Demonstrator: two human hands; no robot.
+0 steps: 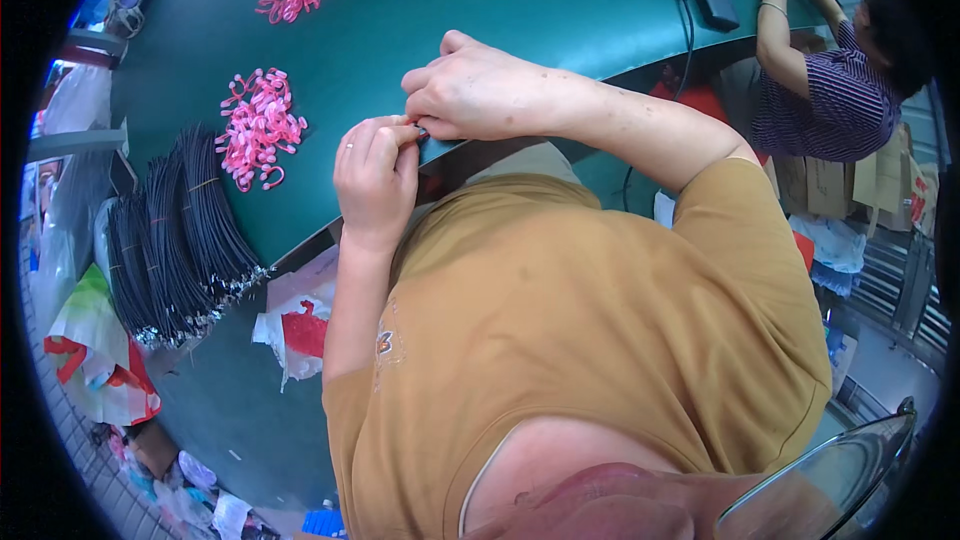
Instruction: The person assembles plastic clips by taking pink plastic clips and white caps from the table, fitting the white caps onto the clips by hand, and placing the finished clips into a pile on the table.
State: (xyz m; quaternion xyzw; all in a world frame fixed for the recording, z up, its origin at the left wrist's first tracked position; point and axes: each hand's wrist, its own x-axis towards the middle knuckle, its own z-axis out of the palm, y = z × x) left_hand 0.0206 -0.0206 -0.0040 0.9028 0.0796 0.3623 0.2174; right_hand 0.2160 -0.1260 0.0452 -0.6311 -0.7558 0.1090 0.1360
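Together, hands (375,175) (470,95) beyond a shirt emblem (385,343)

One head view looks down — green table (350,52) near.

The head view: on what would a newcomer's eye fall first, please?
Probably on the nearer heap of pink loops, left of centre on the green table. Then on the left hand and right hand, fingertips together at a small piece by the near edge. Bundled black cables lie at far left.
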